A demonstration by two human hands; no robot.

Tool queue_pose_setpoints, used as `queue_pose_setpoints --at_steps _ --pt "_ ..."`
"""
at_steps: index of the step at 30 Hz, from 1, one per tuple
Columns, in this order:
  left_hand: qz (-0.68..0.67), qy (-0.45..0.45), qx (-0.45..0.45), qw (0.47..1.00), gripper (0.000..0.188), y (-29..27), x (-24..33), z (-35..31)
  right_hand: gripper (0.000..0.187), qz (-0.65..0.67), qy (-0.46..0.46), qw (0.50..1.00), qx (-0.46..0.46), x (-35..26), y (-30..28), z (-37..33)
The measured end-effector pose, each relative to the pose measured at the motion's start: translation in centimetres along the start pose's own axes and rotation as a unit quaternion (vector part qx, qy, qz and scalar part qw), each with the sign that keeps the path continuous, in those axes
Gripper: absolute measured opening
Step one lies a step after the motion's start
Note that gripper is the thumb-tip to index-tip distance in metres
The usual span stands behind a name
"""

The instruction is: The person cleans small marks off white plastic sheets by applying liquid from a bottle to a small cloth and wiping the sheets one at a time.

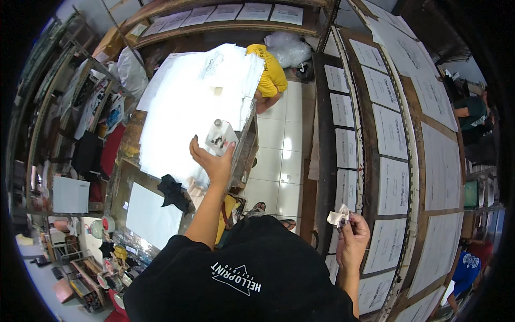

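My left hand is stretched over the big stack of white paper sheets, its thumb and fingers spread apart. A translucent squarish bottle with a greyish cap is at its fingertips; the thumb overlaps the bottle's side, and whether it presses on it is unclear. Over at the right, in front of the rack, my right hand pinches a small crumpled cream cloth. A black cloth and another cream cloth lie by the stack's near edge, beside my left forearm. A small beige piece rests on the sheets.
Racks with printed sheets run along my right. A person in a yellow shirt crouches beyond the table, on the white tiled floor. Cluttered shelves line the left. Another person in blue is at the far right.
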State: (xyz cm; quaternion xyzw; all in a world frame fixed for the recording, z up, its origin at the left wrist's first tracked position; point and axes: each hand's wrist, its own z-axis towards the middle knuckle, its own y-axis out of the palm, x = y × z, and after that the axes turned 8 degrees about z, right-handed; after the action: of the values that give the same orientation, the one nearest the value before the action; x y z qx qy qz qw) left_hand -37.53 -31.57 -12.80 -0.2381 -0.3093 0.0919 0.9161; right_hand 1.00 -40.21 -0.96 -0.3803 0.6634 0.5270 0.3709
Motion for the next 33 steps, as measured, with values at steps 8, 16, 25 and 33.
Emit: queue_pose_setpoints --at_steps 8,16,25,33 --pt "-0.115 -0.092 -0.242 0.959 0.071 1.4 -4.3 1.4 0.021 -0.047 -0.034 0.998 -0.029 0.5 5.1 0.3" --pt "-0.342 0.106 -0.254 0.898 0.062 -3.6 1.5 1.6 0.021 -0.088 -0.088 0.992 -0.019 0.1 7.5 0.8" --pt "-0.422 0.271 -0.457 0.735 0.068 -8.2 9.0 0.0 0.024 -0.434 -0.271 0.857 -0.06 -2.2 10.4 1.1" --pt "-0.404 0.354 -0.486 0.689 0.066 -7.9 10.4 0.2 0.031 -0.494 -0.211 0.84 -0.079 -1.8 7.7 0.1"
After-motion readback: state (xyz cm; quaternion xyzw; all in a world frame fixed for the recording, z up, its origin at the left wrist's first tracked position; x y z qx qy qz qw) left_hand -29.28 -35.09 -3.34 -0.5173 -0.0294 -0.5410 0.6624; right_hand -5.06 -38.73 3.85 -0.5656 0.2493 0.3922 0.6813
